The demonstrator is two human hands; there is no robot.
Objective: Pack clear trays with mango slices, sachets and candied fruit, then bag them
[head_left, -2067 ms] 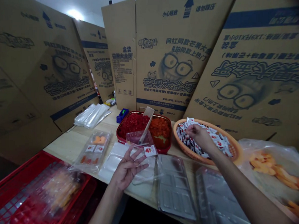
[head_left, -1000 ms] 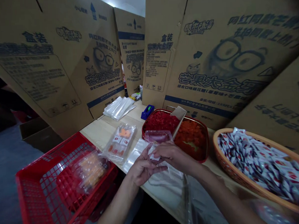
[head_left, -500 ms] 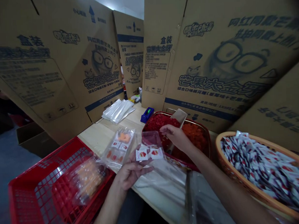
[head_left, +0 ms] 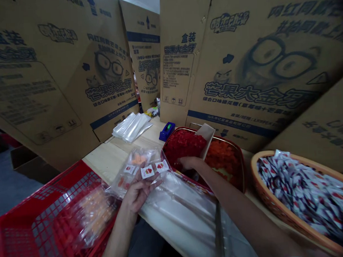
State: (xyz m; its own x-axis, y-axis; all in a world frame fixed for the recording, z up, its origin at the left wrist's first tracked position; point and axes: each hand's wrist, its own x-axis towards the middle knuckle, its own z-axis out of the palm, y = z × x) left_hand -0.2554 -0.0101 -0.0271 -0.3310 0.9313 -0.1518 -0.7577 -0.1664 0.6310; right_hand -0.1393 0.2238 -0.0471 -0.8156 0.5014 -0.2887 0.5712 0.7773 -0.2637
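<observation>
My left hand [head_left: 137,191] is closed on the near edge of a clear plastic tray [head_left: 159,177] and lifts it over the table's front edge. Two small white sachets with red prints [head_left: 154,169] lie in the tray's compartments. My right hand [head_left: 189,163] reaches into a red tin [head_left: 240,167] of red and orange candy pieces. Its fingers curl round the lower end of a pale scoop [head_left: 205,136] that stands in the candy. The tin's rim partly hides the fingertips.
A filled tray [head_left: 130,163] lies by the left hand. A red crate [head_left: 28,227] with packed trays sits at lower left, and an orange basket [head_left: 275,215] of sachets at right. Empty trays [head_left: 186,218], clear bags [head_left: 132,124], a blue tape dispenser [head_left: 166,131] and cardboard boxes [head_left: 242,66] surround the table.
My right hand set a second sachet in the tray, then moved off to the scoop in the red tin. My left hand has shifted the tray a little to the left.
</observation>
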